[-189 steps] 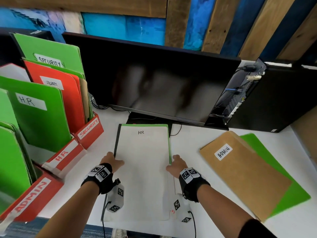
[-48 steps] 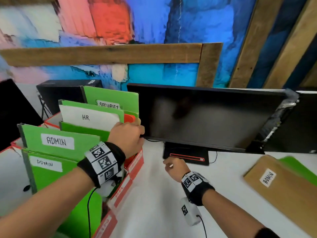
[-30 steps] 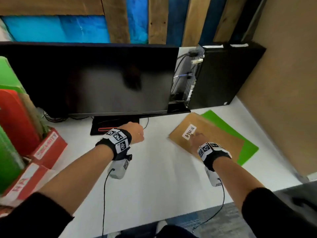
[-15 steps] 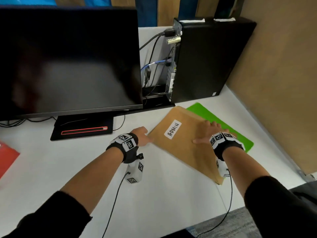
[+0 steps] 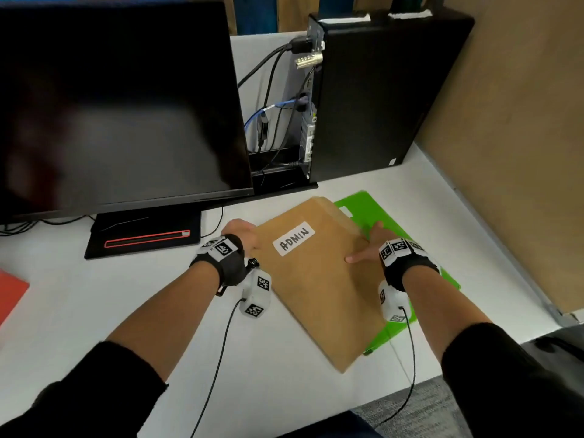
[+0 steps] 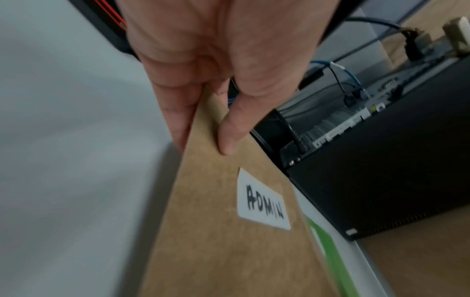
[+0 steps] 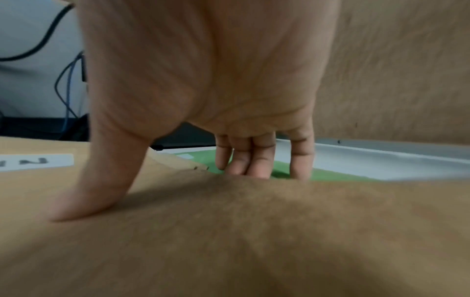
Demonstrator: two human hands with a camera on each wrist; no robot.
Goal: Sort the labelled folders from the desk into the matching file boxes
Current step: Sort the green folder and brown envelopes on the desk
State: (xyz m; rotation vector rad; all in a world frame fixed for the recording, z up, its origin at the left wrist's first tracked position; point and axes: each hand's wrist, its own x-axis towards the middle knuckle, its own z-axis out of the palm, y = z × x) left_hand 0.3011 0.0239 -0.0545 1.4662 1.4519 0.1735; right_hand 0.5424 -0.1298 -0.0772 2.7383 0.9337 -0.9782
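Observation:
A brown folder [image 5: 319, 286] with a white ADMIN label [image 5: 294, 238] lies partly over a green folder [image 5: 379, 213] on the white desk. My left hand [image 5: 241, 235] pinches its left edge, thumb on top and fingers [image 6: 178, 120] underneath, and the left wrist view shows that edge of the brown folder [image 6: 223, 231] raised off the desk. My right hand [image 5: 368, 245] grips the right edge: the thumb lies on the brown folder [image 7: 229, 231] and the fingers [image 7: 249, 158] curl over its far edge onto the green folder [image 7: 330, 176].
A black monitor [image 5: 120, 99] and its stand base [image 5: 145, 235] fill the back left. A black computer tower [image 5: 379, 90] with cables stands behind the folders. A brown partition [image 5: 512, 137] closes the right side. A red box corner [image 5: 11, 292] shows at far left.
The HR folder went into the file boxes at left, then my view swung right. Both hands reached the ADMIN folder and now grip its two edges, lifting the left one.

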